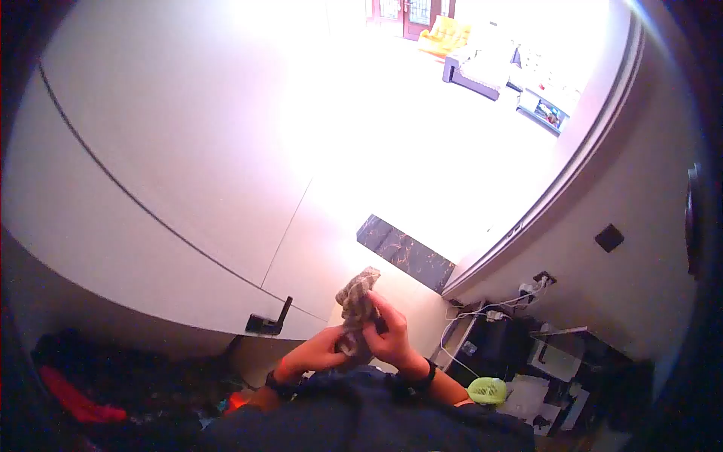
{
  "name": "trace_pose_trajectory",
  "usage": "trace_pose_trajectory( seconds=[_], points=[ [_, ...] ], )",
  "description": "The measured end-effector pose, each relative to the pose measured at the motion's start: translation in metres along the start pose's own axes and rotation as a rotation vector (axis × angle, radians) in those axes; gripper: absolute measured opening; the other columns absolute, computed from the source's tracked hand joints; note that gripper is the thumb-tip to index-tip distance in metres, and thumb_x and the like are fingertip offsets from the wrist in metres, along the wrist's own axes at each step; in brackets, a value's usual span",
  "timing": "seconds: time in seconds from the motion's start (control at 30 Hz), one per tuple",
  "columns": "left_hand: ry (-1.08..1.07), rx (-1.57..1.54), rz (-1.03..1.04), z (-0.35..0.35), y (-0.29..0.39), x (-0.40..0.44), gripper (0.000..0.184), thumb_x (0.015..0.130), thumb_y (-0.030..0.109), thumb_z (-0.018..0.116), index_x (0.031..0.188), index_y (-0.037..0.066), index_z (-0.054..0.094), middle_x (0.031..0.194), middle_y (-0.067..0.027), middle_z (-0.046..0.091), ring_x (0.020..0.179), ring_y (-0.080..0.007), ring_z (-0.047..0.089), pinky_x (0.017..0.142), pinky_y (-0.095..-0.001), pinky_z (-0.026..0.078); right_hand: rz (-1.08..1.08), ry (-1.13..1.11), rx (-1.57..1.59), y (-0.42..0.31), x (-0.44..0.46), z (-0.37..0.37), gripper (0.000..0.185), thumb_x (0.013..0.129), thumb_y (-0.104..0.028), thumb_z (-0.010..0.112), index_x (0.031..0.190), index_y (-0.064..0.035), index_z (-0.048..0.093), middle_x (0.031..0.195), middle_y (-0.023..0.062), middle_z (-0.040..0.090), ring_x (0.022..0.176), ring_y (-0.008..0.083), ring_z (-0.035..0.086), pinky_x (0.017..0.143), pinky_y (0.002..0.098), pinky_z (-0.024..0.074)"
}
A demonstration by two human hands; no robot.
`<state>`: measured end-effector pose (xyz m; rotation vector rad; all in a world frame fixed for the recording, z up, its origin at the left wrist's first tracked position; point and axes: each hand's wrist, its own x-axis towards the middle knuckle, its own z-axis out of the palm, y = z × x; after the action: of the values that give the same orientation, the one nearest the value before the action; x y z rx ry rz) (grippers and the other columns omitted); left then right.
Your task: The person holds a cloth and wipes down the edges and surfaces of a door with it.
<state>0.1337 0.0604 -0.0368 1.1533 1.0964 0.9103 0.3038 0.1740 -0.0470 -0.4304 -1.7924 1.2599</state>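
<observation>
A crumpled grey-brown patterned cloth (355, 297) is held in front of the body at the lower middle of the view. My right hand (388, 331) is closed on its right side, with the cloth rising above the fingers. Lower and to the left, my left hand (324, 348) is closed around the lower end, where a small pale rolled part shows by the thumb. The two hands are close together. Dark bands circle both wrists.
A white door with a black handle (263, 325) stands at left. A dark marble strip (405, 252) crosses the doorway floor. At right are a wall socket with cables (544, 279), a cluttered shelf and a green basket (487, 390). An orange chair (446, 36) stands far off.
</observation>
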Motion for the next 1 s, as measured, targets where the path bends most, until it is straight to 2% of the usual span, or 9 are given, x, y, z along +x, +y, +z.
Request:
trace_pose_trajectory(
  seconds=[0.17, 0.3, 0.33, 0.5, 0.53, 0.7, 0.9, 0.97, 1.0],
  points=[
    [-0.006, -0.015, 0.017, -0.019, -0.005, 0.072, 0.07, 0.084, 0.011, 0.072, 0.146, 0.001, 0.041, 0.121, -0.0097, 0.062, 0.107, -0.0141, 0.059, 0.094, -0.0331, 0.05, -0.024, 0.16, 0.073, 0.04, 0.046, -0.032, 0.048, 0.084, 0.012, 0.059, 0.132, 0.0077, 0.057, 0.116, 0.025, 0.07, 0.105, 0.031, 0.072, 0.091, 0.0391, 0.0573],
    [-0.007, 0.071, 0.126, -0.05, 0.02, 0.144, 0.073, 0.083, 0.016, 0.079, 0.144, 0.001, 0.042, 0.122, -0.0101, 0.06, 0.11, -0.0155, 0.059, 0.096, -0.0337, 0.049, -0.084, 0.261, 0.183, 0.059, 0.117, -0.071, 0.052, 0.085, 0.012, 0.065, 0.136, 0.0071, 0.054, 0.119, 0.0199, 0.07, 0.106, 0.0277, 0.071, 0.089, 0.0368, 0.0593],
    [0.002, 0.023, 0.136, -0.057, 0.02, 0.157, 0.068, 0.085, 0.017, 0.079, 0.141, 0.001, 0.044, 0.12, -0.0095, 0.06, 0.109, -0.0151, 0.059, 0.095, -0.033, 0.049, -0.076, 0.308, 0.176, 0.08, 0.125, -0.081, 0.063, 0.082, 0.014, 0.07, 0.141, 0.0059, 0.049, 0.125, 0.0176, 0.067, 0.111, 0.0272, 0.069, 0.091, 0.0363, 0.0588],
    [0.001, -0.039, 0.171, -0.102, 0.015, 0.223, 0.037, 0.093, 0.018, 0.073, 0.12, 0.004, 0.052, 0.106, -0.0049, 0.058, 0.103, -0.011, 0.059, 0.09, -0.0283, 0.049, -0.058, 0.424, 0.234, 0.121, 0.178, -0.118, 0.076, 0.079, 0.015, 0.073, 0.148, 0.0045, 0.042, 0.132, 0.0169, 0.063, 0.118, 0.0267, 0.064, 0.098, 0.037, 0.0552],
    [0.041, -0.067, 0.215, -0.104, 0.017, 0.236, 0.024, 0.096, 0.013, 0.067, 0.113, 0.005, 0.052, 0.101, -0.0022, 0.056, 0.097, -0.008, 0.058, 0.086, -0.0262, 0.049, -0.053, 0.461, 0.241, 0.126, 0.189, -0.123, 0.077, 0.079, 0.015, 0.072, 0.148, 0.0045, 0.041, 0.131, 0.017, 0.063, 0.118, 0.0267, 0.064, 0.098, 0.0369, 0.0553],
    [0.313, -0.076, 0.263, -0.119, 0.015, 0.278, 0.025, 0.094, 0.004, 0.067, 0.114, 0.005, 0.052, 0.101, -0.0032, 0.058, 0.094, -0.0095, 0.062, 0.081, -0.0269, 0.051, -0.121, 0.543, 0.259, 0.164, 0.236, -0.144, 0.078, 0.08, 0.014, 0.074, 0.149, 0.0058, 0.038, 0.135, 0.0187, 0.06, 0.12, 0.0267, 0.063, 0.1, 0.0375, 0.0538],
    [0.581, -0.035, 0.23, -0.133, 0.031, 0.323, 0.039, 0.09, 0.002, 0.072, 0.125, 0.004, 0.055, 0.106, -0.0059, 0.063, 0.097, -0.0124, 0.066, 0.083, -0.0291, 0.055, -0.088, 0.509, 0.255, 0.221, 0.283, -0.166, 0.067, 0.089, 0.006, 0.068, 0.149, 0.0062, 0.038, 0.139, 0.0193, 0.057, 0.123, 0.0275, 0.06, 0.106, 0.0393, 0.0484],
    [0.591, 0.08, 0.159, -0.145, 0.04, 0.345, 0.044, 0.089, 0.0, 0.073, 0.129, 0.002, 0.055, 0.108, -0.0058, 0.062, 0.101, -0.0147, 0.067, 0.086, -0.0291, 0.056, -0.1, 0.459, 0.264, 0.233, 0.306, -0.182, 0.061, 0.091, 0.009, 0.058, 0.149, 0.0065, 0.037, 0.142, 0.0203, 0.053, 0.126, 0.0283, 0.058, 0.107, 0.0389, 0.0461],
    [0.648, 0.154, 0.224, -0.151, 0.034, 0.357, 0.037, 0.087, -0.003, 0.074, 0.122, 0.001, 0.062, 0.101, -0.0058, 0.063, 0.094, -0.0149, 0.068, 0.083, -0.0284, 0.057, -0.12, 0.453, 0.26, 0.244, 0.314, -0.188, 0.061, 0.091, 0.01, 0.055, 0.149, 0.0066, 0.037, 0.143, 0.0207, 0.053, 0.126, 0.0285, 0.058, 0.108, 0.0388, 0.0457]
  ],
)
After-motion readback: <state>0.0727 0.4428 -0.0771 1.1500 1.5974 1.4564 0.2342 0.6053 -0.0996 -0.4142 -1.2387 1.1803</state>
